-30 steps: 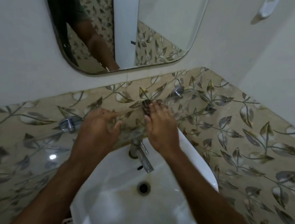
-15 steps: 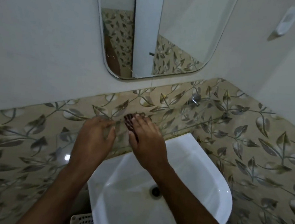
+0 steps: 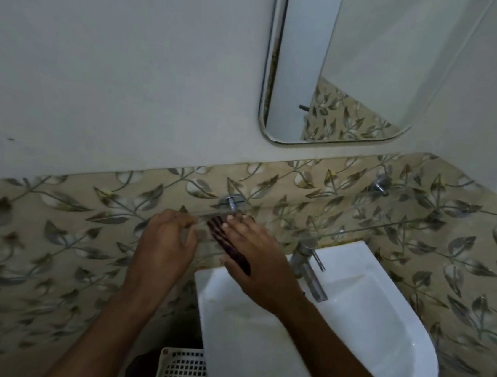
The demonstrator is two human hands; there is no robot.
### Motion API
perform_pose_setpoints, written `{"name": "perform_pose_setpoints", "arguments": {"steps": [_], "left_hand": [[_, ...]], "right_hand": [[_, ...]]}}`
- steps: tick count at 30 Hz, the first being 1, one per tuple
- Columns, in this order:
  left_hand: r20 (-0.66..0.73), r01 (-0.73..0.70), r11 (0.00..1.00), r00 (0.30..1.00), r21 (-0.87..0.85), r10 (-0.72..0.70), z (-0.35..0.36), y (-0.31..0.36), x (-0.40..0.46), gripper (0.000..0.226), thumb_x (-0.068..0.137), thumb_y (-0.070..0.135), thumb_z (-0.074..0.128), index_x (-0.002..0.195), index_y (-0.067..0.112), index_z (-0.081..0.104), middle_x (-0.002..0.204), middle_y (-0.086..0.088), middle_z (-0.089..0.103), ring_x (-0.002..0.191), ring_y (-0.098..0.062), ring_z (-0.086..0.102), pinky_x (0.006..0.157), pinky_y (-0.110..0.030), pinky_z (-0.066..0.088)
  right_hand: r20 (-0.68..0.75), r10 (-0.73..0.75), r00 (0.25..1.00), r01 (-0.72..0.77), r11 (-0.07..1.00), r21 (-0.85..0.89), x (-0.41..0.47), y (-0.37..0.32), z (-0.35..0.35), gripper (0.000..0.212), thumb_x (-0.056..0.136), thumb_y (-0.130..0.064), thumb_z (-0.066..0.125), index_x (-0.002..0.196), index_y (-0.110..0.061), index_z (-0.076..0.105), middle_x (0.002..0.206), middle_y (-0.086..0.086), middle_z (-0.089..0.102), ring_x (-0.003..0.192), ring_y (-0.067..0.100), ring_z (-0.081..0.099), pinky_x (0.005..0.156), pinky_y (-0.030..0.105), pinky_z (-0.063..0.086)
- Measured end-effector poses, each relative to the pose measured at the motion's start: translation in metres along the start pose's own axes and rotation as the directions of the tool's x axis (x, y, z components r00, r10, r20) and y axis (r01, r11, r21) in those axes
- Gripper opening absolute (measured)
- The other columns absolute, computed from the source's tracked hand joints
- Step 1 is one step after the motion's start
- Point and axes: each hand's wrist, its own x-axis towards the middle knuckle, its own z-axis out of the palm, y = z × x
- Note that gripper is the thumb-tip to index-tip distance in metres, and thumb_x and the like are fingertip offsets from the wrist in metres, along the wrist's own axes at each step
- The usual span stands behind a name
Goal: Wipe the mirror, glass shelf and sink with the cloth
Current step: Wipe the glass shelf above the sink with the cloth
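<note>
Right hand (image 3: 256, 259) flat, fingers together and extended, pressing a dark reddish-brown cloth (image 3: 228, 243) onto the glass shelf (image 3: 360, 229); cloth shows only along the thumb side of the palm, rest is hidden under the hand, so it's a press, not a pinch. Left hand (image 3: 166, 242) just left of that contact, fingers curled, thumb and fingertips closed on the shelf's near left edge; glass is transparent, so exact contact line is hard to tell. The two hands are close but apart, cloth strip between them. Straight beyond the right fingertips: a chrome shelf bracket (image 3: 231, 202) on the leaf-pattern tile wall (image 3: 50, 227). A second chrome bracket (image 3: 381, 183) sits well right of the grip and further up the wall, near the corner. Shelf edge runs rightward from the grip toward that side. Chrome tap (image 3: 309, 266) just right of the right hand, spout tilted down over the white sink (image 3: 380, 327); right wrist and forearm cross over the sink's left rim. Mirror (image 3: 346, 75) is above and right of the grip on the plain white wall, apart from both hands, rounded lower corners visible. Below the left forearm, left of the sink: a white perforated basket (image 3: 183, 373), partly cut off by the picture's bottom edge.
</note>
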Motion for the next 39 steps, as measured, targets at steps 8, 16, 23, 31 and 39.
{"name": "perform_pose_setpoints", "arguments": {"steps": [8,16,23,31,39], "left_hand": [[0.018,0.008,1.0,1.0,-0.014,-0.008,-0.017,-0.007,-0.006,0.025,0.094,0.016,0.061,0.115,0.017,0.074,0.102,-0.006,0.068,0.093,-0.02,0.059,0.085,-0.032,0.048],[0.063,-0.107,0.988,0.991,-0.109,0.115,-0.013,0.008,0.002,0.039,0.094,0.033,0.063,0.132,0.023,0.061,0.124,0.001,0.053,0.115,-0.013,0.049,0.094,-0.025,0.036],[0.099,-0.26,0.944,0.954,-0.205,0.284,0.0,0.038,0.026,0.028,0.093,0.042,0.063,0.115,0.025,0.068,0.1,0.006,0.057,0.094,-0.01,0.048,0.075,-0.024,0.035],[-0.008,-0.232,0.93,0.971,-0.285,0.24,0.001,0.086,0.071,0.019,0.088,0.027,0.071,0.106,0.022,0.074,0.097,0.005,0.072,0.087,-0.013,0.062,0.08,-0.033,0.051],[-0.032,-0.182,0.923,0.983,-0.339,0.182,0.011,0.104,0.096,0.014,0.091,0.024,0.067,0.102,0.028,0.074,0.095,0.012,0.075,0.088,-0.004,0.066,0.083,-0.029,0.054]], "right_hand": [[0.049,-0.045,0.998,0.05,0.993,-0.102,0.005,-0.047,0.02,0.089,0.082,-0.035,0.065,0.159,-0.016,0.024,0.166,0.003,0.025,0.155,0.023,0.016,0.125,0.05,0.019],[0.019,0.134,0.991,-0.126,0.855,0.503,0.009,-0.045,-0.038,0.057,0.079,0.009,0.061,0.13,-0.015,0.06,0.128,0.006,0.066,0.119,0.012,0.061,0.102,0.028,0.051],[-0.178,0.249,0.952,-0.115,0.829,0.547,0.048,-0.025,-0.098,0.03,0.075,0.014,0.068,0.095,-0.007,0.077,0.094,0.007,0.072,0.086,0.019,0.069,0.078,0.033,0.059],[-0.397,0.574,0.716,-0.179,0.701,0.691,0.06,-0.01,-0.105,0.033,0.092,-0.004,0.067,0.124,-0.012,0.067,0.11,-0.004,0.071,0.102,0.002,0.067,0.091,0.023,0.057],[-0.678,0.425,0.6,-0.282,0.905,0.317,0.052,-0.011,-0.057,0.074,0.083,-0.026,0.07,0.15,-0.008,0.044,0.144,0.023,0.044,0.127,0.04,0.051,0.098,0.049,0.052]]}}
